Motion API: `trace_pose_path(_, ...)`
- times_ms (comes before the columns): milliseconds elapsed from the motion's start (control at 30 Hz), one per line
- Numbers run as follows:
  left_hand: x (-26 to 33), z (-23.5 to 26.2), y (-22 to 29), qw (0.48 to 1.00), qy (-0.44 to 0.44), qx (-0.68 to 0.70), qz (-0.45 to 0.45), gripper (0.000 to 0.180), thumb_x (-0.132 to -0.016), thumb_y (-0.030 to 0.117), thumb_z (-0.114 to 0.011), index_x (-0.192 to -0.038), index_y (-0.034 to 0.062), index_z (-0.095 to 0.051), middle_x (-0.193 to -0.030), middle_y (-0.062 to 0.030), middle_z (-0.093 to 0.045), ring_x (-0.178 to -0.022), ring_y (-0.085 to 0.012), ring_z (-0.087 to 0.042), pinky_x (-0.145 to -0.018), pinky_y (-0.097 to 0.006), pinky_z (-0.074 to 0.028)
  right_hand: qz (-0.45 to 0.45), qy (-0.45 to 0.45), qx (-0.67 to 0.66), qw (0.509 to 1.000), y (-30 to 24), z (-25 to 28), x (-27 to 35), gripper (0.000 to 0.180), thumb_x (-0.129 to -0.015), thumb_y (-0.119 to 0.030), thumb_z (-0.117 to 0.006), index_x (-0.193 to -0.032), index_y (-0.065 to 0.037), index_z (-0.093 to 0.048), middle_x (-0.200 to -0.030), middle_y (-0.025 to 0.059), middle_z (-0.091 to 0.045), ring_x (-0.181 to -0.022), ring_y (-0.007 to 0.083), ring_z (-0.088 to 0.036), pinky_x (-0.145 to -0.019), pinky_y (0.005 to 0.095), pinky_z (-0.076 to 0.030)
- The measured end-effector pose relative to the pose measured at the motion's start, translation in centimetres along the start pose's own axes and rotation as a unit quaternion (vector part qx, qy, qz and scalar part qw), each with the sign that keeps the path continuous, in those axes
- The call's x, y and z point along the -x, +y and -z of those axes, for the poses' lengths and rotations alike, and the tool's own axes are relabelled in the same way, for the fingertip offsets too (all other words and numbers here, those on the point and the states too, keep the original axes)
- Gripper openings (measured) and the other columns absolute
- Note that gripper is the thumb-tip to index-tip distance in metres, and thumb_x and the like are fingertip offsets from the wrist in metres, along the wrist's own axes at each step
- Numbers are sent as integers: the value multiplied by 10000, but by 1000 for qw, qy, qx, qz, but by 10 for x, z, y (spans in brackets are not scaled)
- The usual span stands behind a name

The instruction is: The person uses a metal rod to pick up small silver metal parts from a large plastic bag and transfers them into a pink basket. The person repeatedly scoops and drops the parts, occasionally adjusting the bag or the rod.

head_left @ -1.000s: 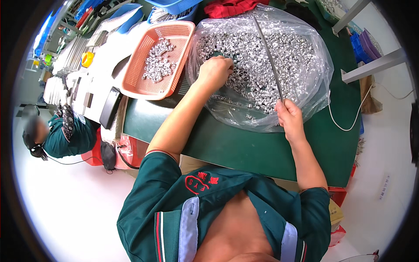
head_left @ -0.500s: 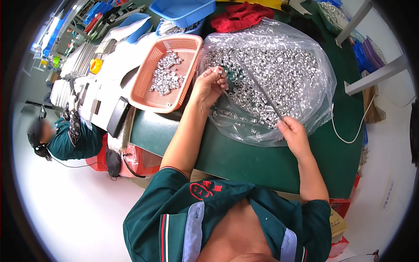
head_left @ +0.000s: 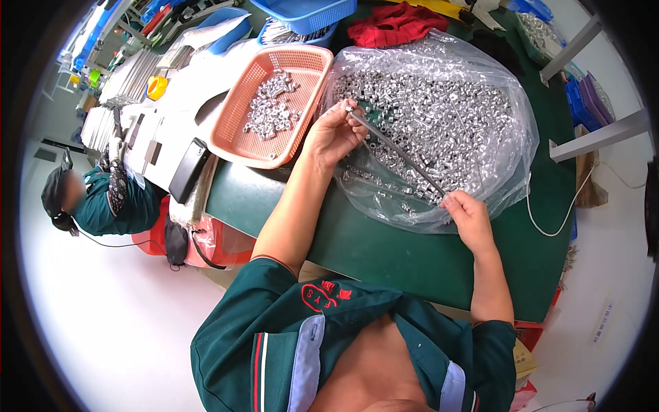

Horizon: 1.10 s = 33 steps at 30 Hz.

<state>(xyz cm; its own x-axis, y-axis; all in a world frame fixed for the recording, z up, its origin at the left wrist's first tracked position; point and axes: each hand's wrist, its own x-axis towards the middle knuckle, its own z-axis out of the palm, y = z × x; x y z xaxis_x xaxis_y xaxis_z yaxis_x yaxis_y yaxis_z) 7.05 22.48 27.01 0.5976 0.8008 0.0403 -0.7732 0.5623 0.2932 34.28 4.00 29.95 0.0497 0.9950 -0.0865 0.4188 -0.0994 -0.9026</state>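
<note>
My left hand (head_left: 332, 136) is closed in a pinch on a small silvery metal piece (head_left: 350, 108), partly covered by the fingers. A long, thin grey metal rod (head_left: 403, 156) is gripped at its near end between the thumb and fingers of my right hand (head_left: 471, 216). The rod slants up to the left, and its far tip meets the small piece; I cannot tell whether it goes inside. Beneath both hands lies a clear plastic bag (head_left: 504, 182), spread wide and full of small silvery metal pieces (head_left: 453, 123).
An orange basket (head_left: 223, 123) with some of the same pieces stands left of the bag. Behind are blue baskets (head_left: 309, 15) and a red cloth (head_left: 395, 26). A black phone-like object (head_left: 187, 172) lies far left, near a seated person (head_left: 113, 199). Grey metal posts (head_left: 600, 135) rise at right.
The rod's far tip has come left and down to the small piece in my left hand. Earlier it was apart, over the bag. The whole view has shifted slightly.
</note>
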Motion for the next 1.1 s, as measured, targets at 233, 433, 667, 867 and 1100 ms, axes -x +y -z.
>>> trace_pose_path(233,4,-6,6,999,-7,-44,14,162,-870,138,-639,-964,15,-591,-801,-30,-519,-720,-125,-487,-670,-271,-413,-11,-4,13,1000,2,1,-1,216,-931,-195,-584,-864,3,-639,-586,-49,-457,-568,28,-390,-512,233,-336)
trace_pose_path(433,8,-5,16,984,46,-169,6,171,-878,137,-623,-983,6,-594,-780,-28,-541,-673,-110,-487,-607,-259,-412,22,36,91,995,-6,2,1,179,-913,-205,-603,-874,-33,-635,-570,43,-507,-513,115,-450,-512,287,-376)
trace_pose_path(667,5,-14,-3,977,81,-175,-87,147,-933,146,-561,-972,8,-588,-727,-35,-568,-640,-114,-498,-579,-273,-419,53,105,148,982,-17,-5,3,164,-887,-203,-630,-858,-42,-622,-582,93,-537,-503,208,-503,-515,326,-404)
trace_pose_path(867,6,-27,-18,954,103,-261,-107,275,-968,249,-532,-1018,-12,-600,-758,-54,-599,-660,-137,-565,-647,-293,-481,45,105,124,986,-11,-7,2,170,-895,-204,-623,-852,-39,-614,-568,89,-516,-493,190,-482,-507,322,-390)
trace_pose_path(1100,9,-39,-26,824,51,-562,-46,256,-940,224,-587,-1031,-6,-651,-837,-59,-655,-730,-96,-552,-677,-243,-455,29,96,43,994,-8,-10,3,180,-910,-182,-616,-852,-11,-606,-553,30,-448,-522,86,-408,-497,276,-356)
